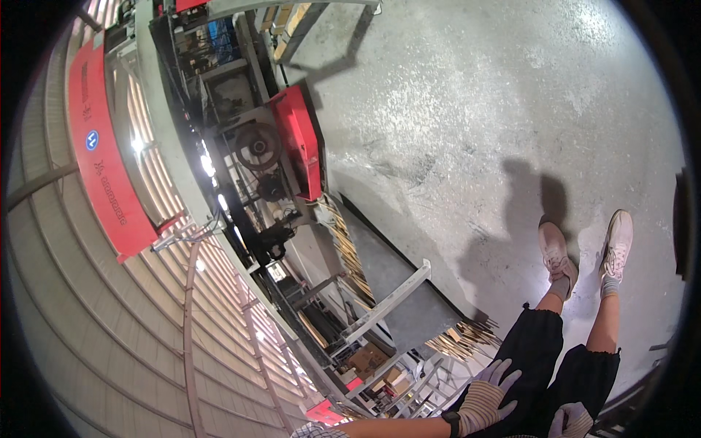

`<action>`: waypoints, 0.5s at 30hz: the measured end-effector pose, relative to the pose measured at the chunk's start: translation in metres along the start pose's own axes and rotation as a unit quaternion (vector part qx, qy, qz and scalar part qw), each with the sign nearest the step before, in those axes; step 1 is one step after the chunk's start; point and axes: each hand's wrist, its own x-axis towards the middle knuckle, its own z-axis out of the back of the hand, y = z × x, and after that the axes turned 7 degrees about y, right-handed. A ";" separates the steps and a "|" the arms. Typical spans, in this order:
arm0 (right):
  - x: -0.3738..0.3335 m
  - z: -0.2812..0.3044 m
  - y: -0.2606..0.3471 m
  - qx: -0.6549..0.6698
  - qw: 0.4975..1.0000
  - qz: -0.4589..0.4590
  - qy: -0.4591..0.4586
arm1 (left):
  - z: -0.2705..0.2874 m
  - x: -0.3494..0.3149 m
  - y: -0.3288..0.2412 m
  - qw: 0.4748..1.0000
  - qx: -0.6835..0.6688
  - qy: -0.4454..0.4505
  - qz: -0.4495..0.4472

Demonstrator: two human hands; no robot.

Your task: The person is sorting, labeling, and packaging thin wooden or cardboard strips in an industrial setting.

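My left hand [488,398] wears a striped cream glove with pale lilac fingertips, and a dark band circles the wrist. It lies against the black shorts [537,343] on my thigh, fingers apart, with nothing in it. My right hand [572,421], in a similar glove, is at the lower edge by the other thigh. Its fingers bend out of sight and the frame cuts it off, so I cannot see whether it holds anything. Beyond my left hand, a bundle of thin wooden sticks [461,340] protrudes from a grey metal table [416,319].
A machine with a wheel [257,146] and a red guard [301,142] stands to the left. More thin sticks [349,252] line the table's side. My pink shoes [617,241] rest on the grey concrete floor [467,109]. A red beam [98,146] is at far left.
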 end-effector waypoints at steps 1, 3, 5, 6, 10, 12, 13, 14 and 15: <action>0.000 -0.001 0.000 0.001 1.000 0.000 0.001 | 0.002 0.000 -0.001 1.000 0.000 0.000 0.001; 0.002 -0.004 -0.001 -0.002 1.000 0.005 -0.001 | 0.005 -0.002 -0.002 1.000 0.013 0.015 0.013; 0.002 -0.005 -0.001 -0.002 1.000 0.001 0.004 | 0.006 -0.003 -0.002 1.000 0.008 0.010 0.013; 0.001 -0.006 -0.001 -0.002 1.000 -0.004 0.007 | 0.006 -0.003 -0.002 1.000 0.002 0.006 0.012; -0.010 0.004 0.005 -0.005 1.000 -0.002 -0.018 | 0.013 -0.001 -0.008 0.999 -0.002 -0.026 -0.031; -0.017 0.002 0.007 -0.031 0.999 -0.027 -0.033 | 0.023 0.003 -0.015 0.996 -0.012 -0.041 -0.072; -0.019 0.003 0.013 -0.058 0.995 -0.083 -0.005 | 0.035 0.005 -0.022 0.997 0.012 -0.025 -0.074; -0.025 0.002 0.010 -0.004 0.997 -0.063 -0.036 | 0.048 0.004 -0.029 0.996 0.029 -0.021 -0.078; -0.017 -0.008 -0.004 0.002 0.987 -0.142 0.081 | 0.049 0.006 -0.030 0.994 0.040 -0.050 -0.088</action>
